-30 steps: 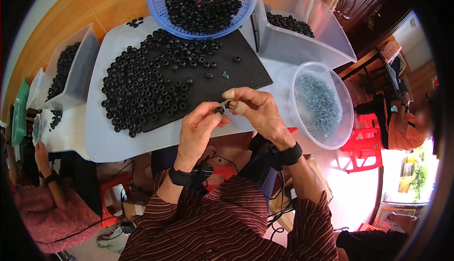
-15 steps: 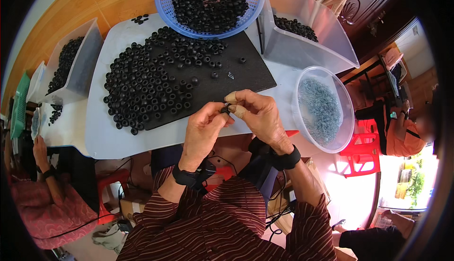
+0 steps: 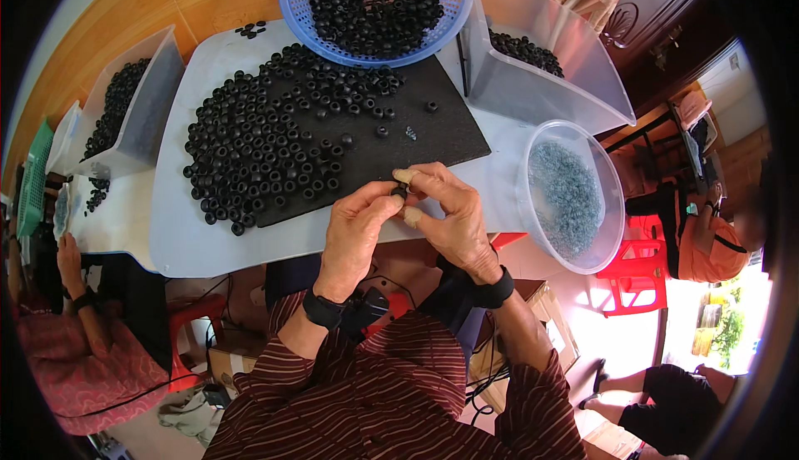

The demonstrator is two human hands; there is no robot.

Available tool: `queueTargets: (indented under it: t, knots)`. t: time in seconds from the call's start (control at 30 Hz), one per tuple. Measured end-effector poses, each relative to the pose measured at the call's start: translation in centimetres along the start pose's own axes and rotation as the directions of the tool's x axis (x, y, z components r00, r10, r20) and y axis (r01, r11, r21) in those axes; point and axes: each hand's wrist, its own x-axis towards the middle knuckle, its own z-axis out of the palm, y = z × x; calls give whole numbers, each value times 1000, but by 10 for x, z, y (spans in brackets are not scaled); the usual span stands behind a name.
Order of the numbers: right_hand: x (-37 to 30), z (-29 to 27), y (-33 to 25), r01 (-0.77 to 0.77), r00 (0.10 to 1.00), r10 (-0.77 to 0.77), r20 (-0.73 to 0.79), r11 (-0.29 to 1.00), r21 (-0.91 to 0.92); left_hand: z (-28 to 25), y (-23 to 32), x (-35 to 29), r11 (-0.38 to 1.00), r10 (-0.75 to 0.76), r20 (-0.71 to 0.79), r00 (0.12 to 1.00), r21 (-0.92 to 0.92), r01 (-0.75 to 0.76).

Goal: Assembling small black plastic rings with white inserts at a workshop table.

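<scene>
Above the near edge of a flat black mat [image 3: 449, 127], the left hand [image 3: 349, 231] pinches a small rounded black piece [image 3: 399, 190], likely to steady it; the right hand [image 3: 454, 218] meets it, thumb apart from forefinger (whether it grips, I cannot tell). Round black beads with holes [image 3: 258, 135] cover mat and pale desk [image 3: 191, 252], perhaps for easy reach; red plastic stools [image 3: 200, 306] stand around

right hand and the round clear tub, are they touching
Apart: the head view shows a strip of pale tabletop between the right hand and the near side of the round clear tub.
</scene>
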Motion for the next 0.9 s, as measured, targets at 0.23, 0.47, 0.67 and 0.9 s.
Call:
queueTargets:
  t: [0.23,0.47,0.67,0.9]
  knots:
    - [-3,20,4,31,984,-55,-171,989,-142,-1,-2,1,998,-45,-32,998,-48,43]
    - [-5,32,7,141,919,-238,-315,943,-301,-7,-2,5,998,-60,8,998,24,60]
    - [-8,28,8,101,943,-152,-294,978,-183,-5,4,6,994,-102,13,995,46,102]
    - [-9,41,10,145,868,-293,-400,921,-361,-14,-1,14,991,-122,92,988,62,117]
